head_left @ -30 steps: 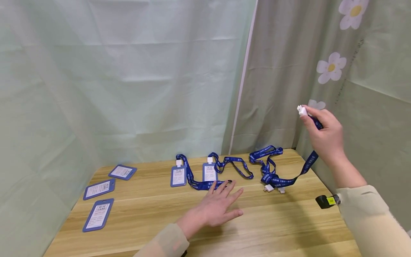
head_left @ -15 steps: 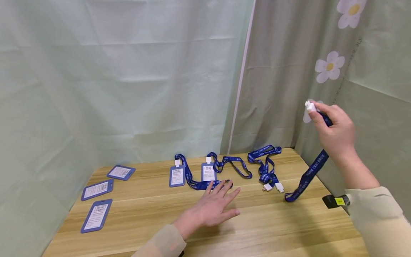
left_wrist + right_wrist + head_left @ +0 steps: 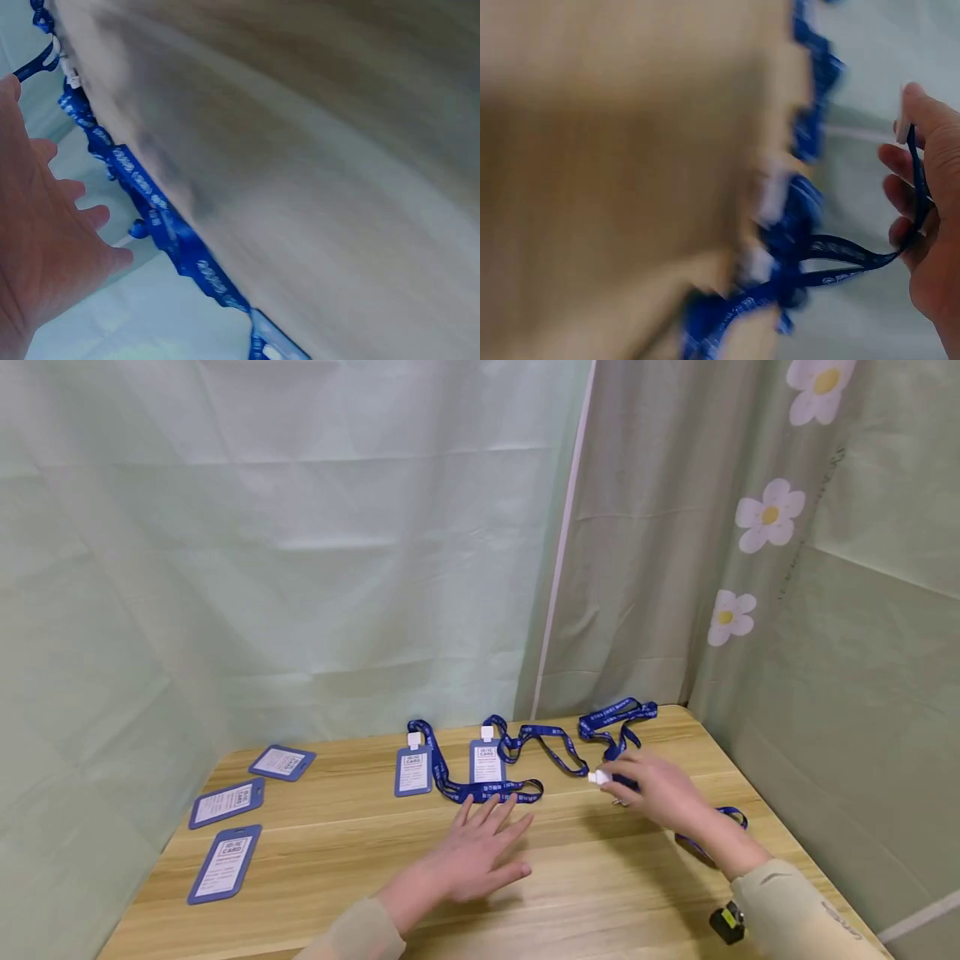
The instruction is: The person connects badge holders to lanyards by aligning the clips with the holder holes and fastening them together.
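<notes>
My right hand (image 3: 663,785) pinches the white plastic clip (image 3: 598,777) of a blue lanyard between thumb and fingers, over the right part of the table. In the right wrist view, the lanyard's strap (image 3: 832,244) runs back from the clip (image 3: 903,124) past the curled fingers. A loop of strap (image 3: 733,814) shows beyond the wrist. My left hand (image 3: 474,860) has its fingers spread, fingertips right at another blue lanyard (image 3: 487,792); the left wrist view shows it empty. That lanyard joins a blue ID card holder (image 3: 414,771). A second holder (image 3: 487,762) with its lanyard lies beside it.
Three card holders without lanyards, the nearest (image 3: 225,864), the middle (image 3: 227,802) and the farthest (image 3: 282,762), lie on the left of the wooden table (image 3: 337,860). More blue lanyard (image 3: 618,718) lies at the back right. Curtains (image 3: 375,568) stand close behind the table.
My right hand has come down and left from high on the right, carrying the lanyard by its clip; its strap came away from the pile. My left hand has drawn back slightly toward me.
</notes>
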`<state>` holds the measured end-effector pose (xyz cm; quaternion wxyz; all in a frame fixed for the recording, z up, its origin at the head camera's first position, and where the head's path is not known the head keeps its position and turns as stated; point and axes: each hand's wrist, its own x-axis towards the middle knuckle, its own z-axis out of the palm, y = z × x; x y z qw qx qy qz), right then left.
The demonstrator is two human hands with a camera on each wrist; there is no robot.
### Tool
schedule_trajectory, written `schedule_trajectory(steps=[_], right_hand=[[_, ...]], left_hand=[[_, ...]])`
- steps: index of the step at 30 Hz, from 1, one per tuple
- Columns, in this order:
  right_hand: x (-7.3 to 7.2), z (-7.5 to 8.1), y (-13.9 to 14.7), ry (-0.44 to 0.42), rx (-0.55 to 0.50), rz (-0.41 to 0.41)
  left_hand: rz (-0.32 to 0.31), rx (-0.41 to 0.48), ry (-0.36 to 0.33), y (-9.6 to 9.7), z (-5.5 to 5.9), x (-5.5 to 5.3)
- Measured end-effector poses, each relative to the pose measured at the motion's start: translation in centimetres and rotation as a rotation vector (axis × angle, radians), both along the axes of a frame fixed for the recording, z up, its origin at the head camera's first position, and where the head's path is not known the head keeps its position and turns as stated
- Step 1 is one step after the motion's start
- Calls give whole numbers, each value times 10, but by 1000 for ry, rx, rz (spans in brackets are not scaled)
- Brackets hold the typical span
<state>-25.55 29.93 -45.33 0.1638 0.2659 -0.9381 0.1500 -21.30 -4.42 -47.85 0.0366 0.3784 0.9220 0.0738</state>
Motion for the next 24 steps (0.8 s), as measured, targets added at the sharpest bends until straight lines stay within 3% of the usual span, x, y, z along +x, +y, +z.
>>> schedule_trajectory(steps=[4,9,17,24], right_hand=[[4,-32,-21,-17,59,96],[10,-55,-41,-48,83,151],[14,-73,-64,-90,101,128],[17,-72,-62,-132,30,98]], left_hand=[[1,-25,-8,-14,-7,3],[6,-24,-15,-29,-16,9],[24,-9,-4,-48,-23,13],[41,8,-10,-58,-22,16]])
